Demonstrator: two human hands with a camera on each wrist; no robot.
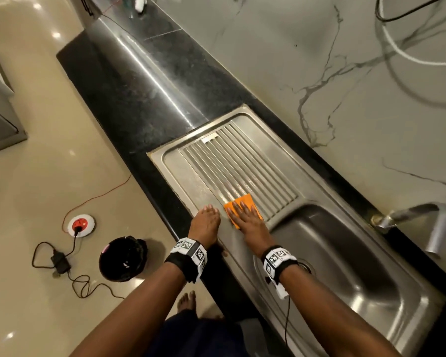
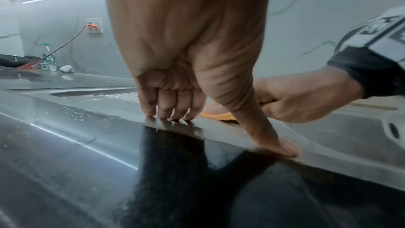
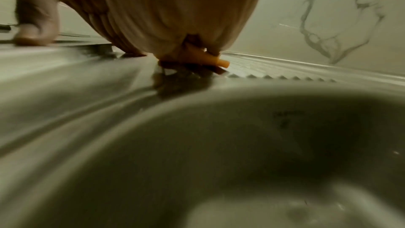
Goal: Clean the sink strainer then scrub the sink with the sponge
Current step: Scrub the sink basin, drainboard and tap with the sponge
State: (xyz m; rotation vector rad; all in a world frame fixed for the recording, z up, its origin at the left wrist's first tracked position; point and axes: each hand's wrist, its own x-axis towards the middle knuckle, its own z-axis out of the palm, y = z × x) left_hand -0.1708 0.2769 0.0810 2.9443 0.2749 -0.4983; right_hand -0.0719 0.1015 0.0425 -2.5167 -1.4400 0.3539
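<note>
A long steel sink sits in a shiny black table. The sink is the landmark here. On its left part is a flat draining board with many straight ridges. The deep bowl is on the right, and a drain shows at its bottom, partly hidden by the right wrist.

The right hand lies flat on an orange sponge, fingers straight, pressing it down on the board just beside the bowl. The left hand has straight fingers too. Its fingertips and thumb rest on the near rim of the sink, just left of the sponge. It holds nothing.

Behind the sink stands a pale wall with grey marble lines. A steel tap comes out at the back of the bowl. In front of the sink is a glossy beige floor. On it sit a black bin, a round white and red socket and black wires.
</note>
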